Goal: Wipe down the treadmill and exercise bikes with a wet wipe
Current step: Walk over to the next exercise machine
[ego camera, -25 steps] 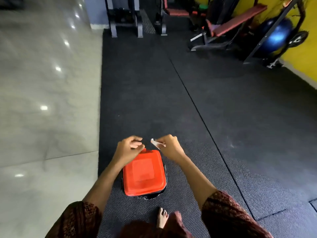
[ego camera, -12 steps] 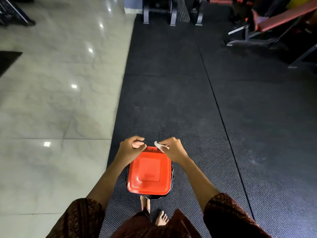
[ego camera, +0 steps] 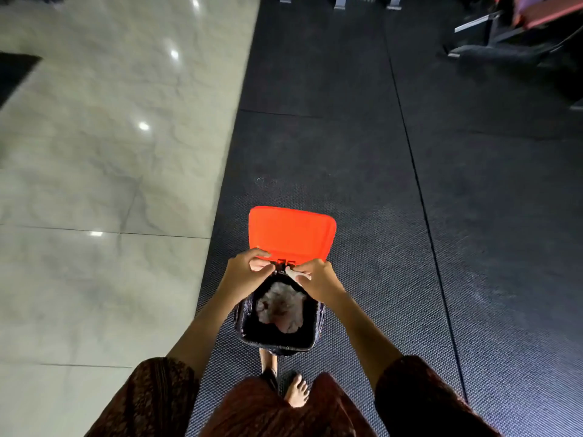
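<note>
On dark floor mat: black bin, orange lid tipped up. Above its far rim, pinching a white wipe in right hand; left hand curled, grip unclear. Risks missing the bin if released this near the hinge.

Small dark bin sits on black rubber flooring, its orange lid tipped up and open on the far side, with pale crumpled waste inside. One bare foot is on the mat just behind the bin, and a second foot is right at its near base. Glossy marble tile with light reflections lies to the left, a dark mat corner at the left edge, and a blurred gym bench frame top right
</note>
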The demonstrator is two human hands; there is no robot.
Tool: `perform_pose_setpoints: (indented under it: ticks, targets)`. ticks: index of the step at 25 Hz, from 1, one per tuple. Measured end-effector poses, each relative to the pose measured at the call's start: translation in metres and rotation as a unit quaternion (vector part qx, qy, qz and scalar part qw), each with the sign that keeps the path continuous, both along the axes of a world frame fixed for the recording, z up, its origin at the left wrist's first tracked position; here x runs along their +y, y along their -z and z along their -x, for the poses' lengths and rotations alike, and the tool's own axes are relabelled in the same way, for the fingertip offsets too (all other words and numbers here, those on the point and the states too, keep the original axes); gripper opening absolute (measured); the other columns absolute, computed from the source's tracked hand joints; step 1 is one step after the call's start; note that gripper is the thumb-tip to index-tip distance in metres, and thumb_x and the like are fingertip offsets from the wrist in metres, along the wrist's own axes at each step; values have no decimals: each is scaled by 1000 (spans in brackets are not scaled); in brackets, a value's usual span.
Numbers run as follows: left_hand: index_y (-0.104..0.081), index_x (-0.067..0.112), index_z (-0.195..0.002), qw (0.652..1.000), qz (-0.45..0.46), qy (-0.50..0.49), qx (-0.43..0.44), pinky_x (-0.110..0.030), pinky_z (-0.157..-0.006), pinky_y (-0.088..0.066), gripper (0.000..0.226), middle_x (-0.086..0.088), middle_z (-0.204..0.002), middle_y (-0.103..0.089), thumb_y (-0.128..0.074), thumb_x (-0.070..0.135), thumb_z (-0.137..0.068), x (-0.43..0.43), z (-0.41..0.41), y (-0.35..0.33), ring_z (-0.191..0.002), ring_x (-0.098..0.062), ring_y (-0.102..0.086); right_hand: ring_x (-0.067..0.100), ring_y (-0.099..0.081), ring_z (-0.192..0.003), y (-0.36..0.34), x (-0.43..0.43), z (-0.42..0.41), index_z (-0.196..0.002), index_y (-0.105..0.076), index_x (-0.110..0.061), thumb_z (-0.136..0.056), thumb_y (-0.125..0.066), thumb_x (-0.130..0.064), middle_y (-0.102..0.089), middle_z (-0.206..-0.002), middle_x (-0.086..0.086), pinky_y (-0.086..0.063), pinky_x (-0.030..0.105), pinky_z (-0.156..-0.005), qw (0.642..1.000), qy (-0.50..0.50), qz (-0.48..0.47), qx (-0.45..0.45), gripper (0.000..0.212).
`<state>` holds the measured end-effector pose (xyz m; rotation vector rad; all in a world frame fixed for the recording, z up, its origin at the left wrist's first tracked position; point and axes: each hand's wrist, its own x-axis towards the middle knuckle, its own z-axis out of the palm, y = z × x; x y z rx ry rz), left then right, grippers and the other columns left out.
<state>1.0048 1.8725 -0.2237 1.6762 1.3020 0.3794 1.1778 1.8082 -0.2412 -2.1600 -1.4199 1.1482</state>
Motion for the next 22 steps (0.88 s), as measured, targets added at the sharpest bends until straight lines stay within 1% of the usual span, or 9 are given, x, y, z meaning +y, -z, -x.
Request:
perform_pose_setpoints:
  ticks: [2, 5, 6, 8, 11, 13, 18, 21, 22]
  targets:
    - [-69, 11, -101, 1000, 3, -5, 2, 2, -72, -38, 19, 3, -92, -70, -72, 9, -82, 3, -2, 3, -79, 5, -61, 24, -59, -114, 10, 2, 0, -118, -67, -9, -90, -59, -11, -62, -124, 14, -42, 28, -101, 999, -1, 41, -3, 30]
    - [-69, 7, -100, 1000, -3, -7, 3, 2, -71, -38, 19, 2, -90, -70, -72, 6, -81, 7, -3, 7, -70, 17, -59, 25, -50, -123, 15, 4, 0, -128, -59, -8, -92, -59, -18, -57, -131, 14, -38, 31, -105, 995, -49, 87, 2, 37]
    - [-69, 6, -101, 1000, 1, -5, 3, 2, -71, -39, 20, 1, -91, -69, -71, 6, -82, 9, -4, 8, -70, 18, -59, 26, -51, -124, 16, 5, -1, -130, -57, -7, -92, -59, -19, -56, -133, 15, -38, 32, -105, 994, -58, 96, 7, 40]
    - [-68, 8, -105, 1000, 16, -2, 2, 1, -72, -40, 21, 1, -93, -69, -71, 8, -83, 11, -4, 8, -74, 13, -60, 27, -50, -125, 18, 5, -5, -133, -53, -5, -92, -59, -19, -54, -135, 16, -39, 34, -106, 993, -48, 102, 22, 43]
    - [-68, 11, -105, 1000, 20, -7, 4, 1, -74, -41, 21, 0, -97, -70, -71, 11, -84, 12, -4, 6, -83, 1, -62, 25, -52, -125, 14, 4, -10, -132, -53, -2, -92, -59, -17, -54, -135, 15, -39, 32, -106, 995, -23, 89, 29, 43]
    - [-69, 12, -103, 1000, 7, -9, 5, 2, -74, -40, 20, -2, -99, -71, -71, 11, -83, 9, -6, 4, -85, -3, -63, 25, -51, -126, 11, 3, -16, -131, -53, -2, -92, -60, -17, -55, -134, 15, -40, 34, -107, 997, -18, 74, 23, 43]
    - [-69, 14, -103, 1000, -16, -10, -9, 1, -73, -41, 20, -3, -99, -73, -71, 12, -84, -12, -5, -10, -82, 1, -63, 21, -56, -121, -8, -8, -26, -131, -54, -3, -88, -67, -18, -58, -131, 12, -42, 30, -105, 1000, 4, 14, 22, 46]
    - [-68, 12, -105, 999, -27, -29, -7, 1, -73, -41, 22, -2, -99, -72, -71, 11, -83, -29, 7, -16, -78, 10, -60, 20, -55, -121, -15, -13, -18, -132, -53, -4, -87, -68, -17, -57, -134, 10, -42, 31, -106, 999, -30, -8, 17, 48]
    - [-68, 11, -106, 999, -28, -37, -4, 2, -72, -41, 23, -3, -100, -71, -71, 10, -83, -36, 13, -17, -76, 11, -60, 20, -55, -122, -15, -14, -13, -132, -53, -4, -87, -68, -17, -56, -134, 10, -41, 31, -106, 999, -41, -5, 17, 48]
